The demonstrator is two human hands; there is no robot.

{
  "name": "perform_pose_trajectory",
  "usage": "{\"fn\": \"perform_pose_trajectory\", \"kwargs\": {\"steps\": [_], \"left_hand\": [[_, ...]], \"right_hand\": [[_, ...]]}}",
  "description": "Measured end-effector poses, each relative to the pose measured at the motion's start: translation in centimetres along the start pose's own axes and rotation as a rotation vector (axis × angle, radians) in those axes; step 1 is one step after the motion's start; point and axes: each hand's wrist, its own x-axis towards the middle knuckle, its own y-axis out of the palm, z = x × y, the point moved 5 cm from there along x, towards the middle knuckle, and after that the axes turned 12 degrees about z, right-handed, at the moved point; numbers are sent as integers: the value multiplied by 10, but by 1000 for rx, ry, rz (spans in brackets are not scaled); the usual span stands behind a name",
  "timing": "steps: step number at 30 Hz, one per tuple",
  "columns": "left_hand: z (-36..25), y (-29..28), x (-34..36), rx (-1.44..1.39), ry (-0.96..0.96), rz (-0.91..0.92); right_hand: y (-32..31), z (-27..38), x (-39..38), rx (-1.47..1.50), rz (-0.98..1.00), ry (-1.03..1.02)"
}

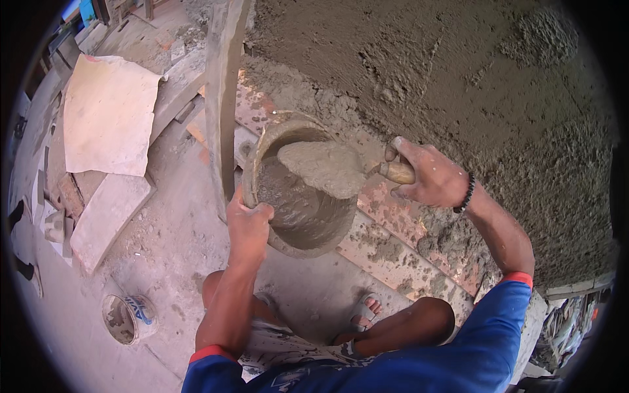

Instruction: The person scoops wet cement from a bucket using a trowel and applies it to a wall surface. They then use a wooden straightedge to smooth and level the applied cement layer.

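My left hand (pixel 247 226) is closed on the near-left rim of a mortar-caked bucket (pixel 312 246) holding wet grey mortar (pixel 291 213). My right hand (pixel 438 175) grips the wooden handle (pixel 398 172) of a trowel. Its blade, heaped with grey mortar (pixel 321 169), is over the bucket's mouth; the metal of the blade is mostly hidden under the load. Beyond and to the right stands a wall coated in rough grey mortar (pixel 452 72). Below it lie mortar-spattered planks (pixel 393 259).
An upright plank (pixel 221 111) stands just left of the bucket. Further left lie a pale sheet (pixel 108 114), loose slabs (pixel 108 223) and boards. A small dirty pail (pixel 128 318) is at lower left. Another person's foot seems to show at the far left edge (pixel 29 268). My legs are below the bucket.
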Motion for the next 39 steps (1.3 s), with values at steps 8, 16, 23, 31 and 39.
{"fn": "perform_pose_trajectory", "kwargs": {"steps": [8,16,23,31,39], "left_hand": [[5,-14,7,0,-17,-22],[22,-12,15,52,-96,38],[25,4,20,80,-91,82],[20,32,19,177,-11,160],[21,34,13,400,120,128]], "right_hand": [[-41,-57,42,377,185,245],[-195,-143,7,-228,-657,509],[-56,-71,-3,279,25,206],[68,13,35,-750,150,215],[118,-28,50,-369,303,112]]}}
